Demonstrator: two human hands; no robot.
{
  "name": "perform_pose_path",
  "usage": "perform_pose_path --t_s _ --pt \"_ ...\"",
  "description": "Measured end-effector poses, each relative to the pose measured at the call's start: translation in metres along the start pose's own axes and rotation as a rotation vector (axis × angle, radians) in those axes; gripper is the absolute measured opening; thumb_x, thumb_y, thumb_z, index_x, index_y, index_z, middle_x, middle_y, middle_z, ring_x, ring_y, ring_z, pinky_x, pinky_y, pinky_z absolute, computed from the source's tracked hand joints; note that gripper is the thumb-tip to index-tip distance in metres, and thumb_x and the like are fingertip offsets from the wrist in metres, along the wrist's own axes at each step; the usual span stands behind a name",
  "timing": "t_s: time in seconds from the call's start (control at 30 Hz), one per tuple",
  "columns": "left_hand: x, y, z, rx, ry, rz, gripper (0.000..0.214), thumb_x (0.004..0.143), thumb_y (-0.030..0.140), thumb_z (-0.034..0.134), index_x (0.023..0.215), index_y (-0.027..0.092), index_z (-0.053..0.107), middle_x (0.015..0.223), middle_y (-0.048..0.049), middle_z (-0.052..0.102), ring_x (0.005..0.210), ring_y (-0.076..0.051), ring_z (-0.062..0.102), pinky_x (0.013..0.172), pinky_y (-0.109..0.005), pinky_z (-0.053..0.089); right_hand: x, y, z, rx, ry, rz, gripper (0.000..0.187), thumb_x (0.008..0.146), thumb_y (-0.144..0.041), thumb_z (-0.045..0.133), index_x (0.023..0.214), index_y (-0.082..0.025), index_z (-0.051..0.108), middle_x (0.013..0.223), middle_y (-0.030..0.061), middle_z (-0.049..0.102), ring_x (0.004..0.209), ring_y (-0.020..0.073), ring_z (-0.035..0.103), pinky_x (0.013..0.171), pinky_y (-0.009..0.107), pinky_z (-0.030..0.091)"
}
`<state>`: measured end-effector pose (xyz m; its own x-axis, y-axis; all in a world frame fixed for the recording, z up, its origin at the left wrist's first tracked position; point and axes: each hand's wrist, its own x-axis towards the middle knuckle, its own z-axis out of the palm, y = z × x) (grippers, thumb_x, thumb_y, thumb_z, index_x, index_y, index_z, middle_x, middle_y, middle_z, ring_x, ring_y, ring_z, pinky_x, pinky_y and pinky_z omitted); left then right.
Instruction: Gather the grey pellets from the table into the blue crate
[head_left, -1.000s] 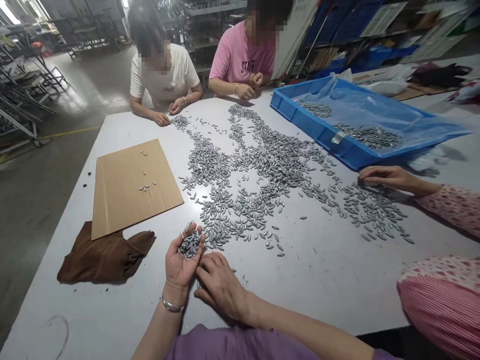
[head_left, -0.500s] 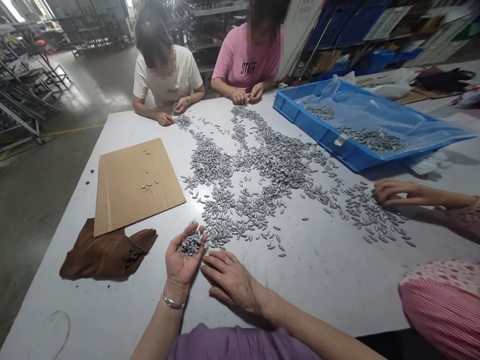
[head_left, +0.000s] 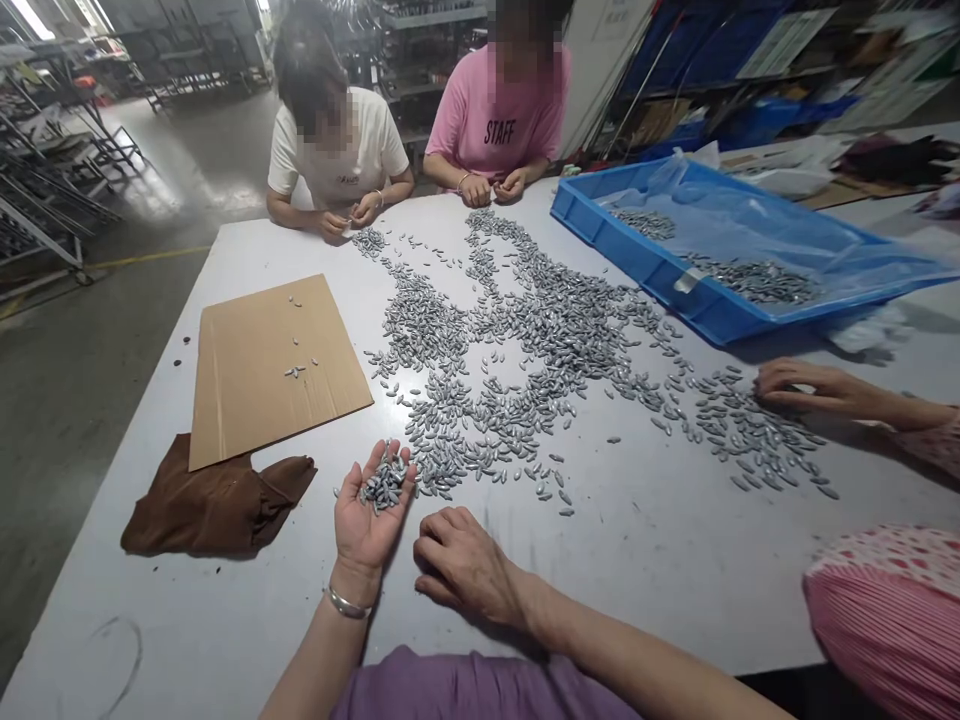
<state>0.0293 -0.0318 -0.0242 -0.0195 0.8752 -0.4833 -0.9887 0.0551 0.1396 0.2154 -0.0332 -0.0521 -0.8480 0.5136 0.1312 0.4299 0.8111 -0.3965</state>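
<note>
My left hand (head_left: 371, 520) lies palm up, cupped under a small heap of grey, spindle-shaped pieces (head_left: 385, 482) that look like metal weights. A silver bangle circles that wrist. Just to the right, my right hand (head_left: 461, 560) rests palm down on the white table with its fingers curled in. Whatever may be under those fingers is hidden. Beyond both hands spreads a wide, loose pile of the same grey pieces (head_left: 577, 320), whose near edge reaches the left fingertips.
A cardboard sheet (head_left: 262, 400) bears a few pieces, beside a brown cloth (head_left: 202, 510). At the back right stands a blue tray (head_left: 637, 255) lined with plastic, holding more pieces. Two people sit opposite; a co-worker's hand (head_left: 810, 385) touches the pile at right.
My right hand has drawn slightly back from the left one, and its fingers have curled in. My left hand's fingers have opened out a little under the heap.
</note>
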Motion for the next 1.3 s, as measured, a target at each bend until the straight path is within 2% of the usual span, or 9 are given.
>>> perform_pose_path --t_s 0.2,0.5,0.63,0.77,0.87,0.93,1.0,1.1,1.3 --pt "0.001 0.0 -0.001 -0.01 0.016 0.003 0.045 0.103 0.03 0.043 0.144 0.018 0.055 0.141 -0.0168 0.063 0.135 -0.032 0.055 0.108 -0.05 0.05 -0.001 -0.002 0.012 -0.09 0.151 -0.08 0.023 0.095 -0.032 0.06 0.076 -0.019 0.058 0.075 0.0044 0.058 0.071 0.0191 0.049 0.066 0.033 0.035" --pt "0.003 0.0 -0.003 -0.006 -0.003 0.004 0.044 0.102 0.029 0.043 0.143 0.019 0.057 0.14 -0.0164 0.063 0.136 -0.032 0.055 0.109 -0.051 0.049 0.0 -0.005 -0.001 -0.035 0.264 -0.034 0.027 0.096 -0.023 0.047 0.07 -0.02 0.053 0.062 0.0014 0.055 0.056 0.0149 0.044 0.057 0.032 0.028" --pt "0.003 0.0 -0.003 -0.01 0.027 0.014 0.044 0.102 0.027 0.044 0.142 0.016 0.058 0.138 -0.0167 0.065 0.136 -0.033 0.054 0.108 -0.05 0.05 0.006 0.004 -0.014 0.408 0.314 0.296 0.028 0.093 -0.025 0.05 0.066 -0.021 0.045 0.059 -0.0019 0.049 0.055 0.0123 0.04 0.056 0.028 0.03" --pt "0.003 0.0 -0.002 -0.004 0.03 0.011 0.045 0.102 0.027 0.043 0.144 0.018 0.056 0.142 -0.017 0.062 0.136 -0.032 0.054 0.107 -0.05 0.051 0.011 0.021 -0.031 1.274 0.467 0.691 0.038 0.091 -0.039 0.061 0.065 -0.022 0.04 0.055 -0.0075 0.037 0.048 0.0083 0.03 0.046 0.022 0.026" --pt "0.004 0.0 -0.002 -0.004 0.026 0.007 0.046 0.102 0.026 0.043 0.146 0.018 0.054 0.143 -0.0169 0.062 0.136 -0.033 0.053 0.107 -0.05 0.052 0.011 0.041 -0.045 1.736 0.502 0.773 0.041 0.091 -0.043 0.061 0.065 -0.024 0.034 0.053 -0.0114 0.025 0.042 0.0059 0.017 0.038 0.019 0.021" --pt "0.005 0.0 -0.003 -0.007 0.018 0.016 0.047 0.102 0.026 0.043 0.146 0.016 0.053 0.143 -0.0175 0.061 0.137 -0.033 0.052 0.107 -0.05 0.052 0.009 0.052 -0.054 1.955 0.494 0.77 0.036 0.091 -0.036 0.059 0.067 -0.024 0.036 0.055 -0.0103 0.029 0.041 0.0061 0.025 0.036 0.017 0.027" --pt "0.006 0.001 -0.004 -0.01 0.001 0.021 0.047 0.102 0.026 0.043 0.147 0.016 0.052 0.144 -0.0173 0.06 0.139 -0.034 0.051 0.107 -0.05 0.051 0.006 0.058 -0.061 2.228 0.508 0.775 0.023 0.091 -0.026 0.058 0.073 -0.021 0.045 0.06 -0.006 0.046 0.049 0.0075 0.046 0.043 0.016 0.041" --pt "0.008 0.002 -0.006 -0.006 -0.027 0.015 0.048 0.102 0.027 0.044 0.149 0.018 0.05 0.147 -0.0168 0.057 0.141 -0.033 0.047 0.109 -0.05 0.05 0.004 0.056 -0.067 2.414 0.547 0.796 0.006 0.093 -0.018 0.054 0.095 -0.019 0.059 0.088 0.002 0.069 0.087 0.0117 0.069 0.075 0.023 0.058" --pt "0.009 0.002 -0.006 0.025 -0.024 0.049 0.05 0.1 0.026 0.047 0.149 0.015 0.049 0.145 -0.0186 0.058 0.141 -0.035 0.047 0.108 -0.051 0.051 0.002 0.039 -0.07 2.401 0.483 0.658 0.042 0.099 -0.037 0.039 0.127 -0.015 0.061 0.144 0.0093 0.059 0.138 0.0213 0.052 0.116 0.044 0.042"
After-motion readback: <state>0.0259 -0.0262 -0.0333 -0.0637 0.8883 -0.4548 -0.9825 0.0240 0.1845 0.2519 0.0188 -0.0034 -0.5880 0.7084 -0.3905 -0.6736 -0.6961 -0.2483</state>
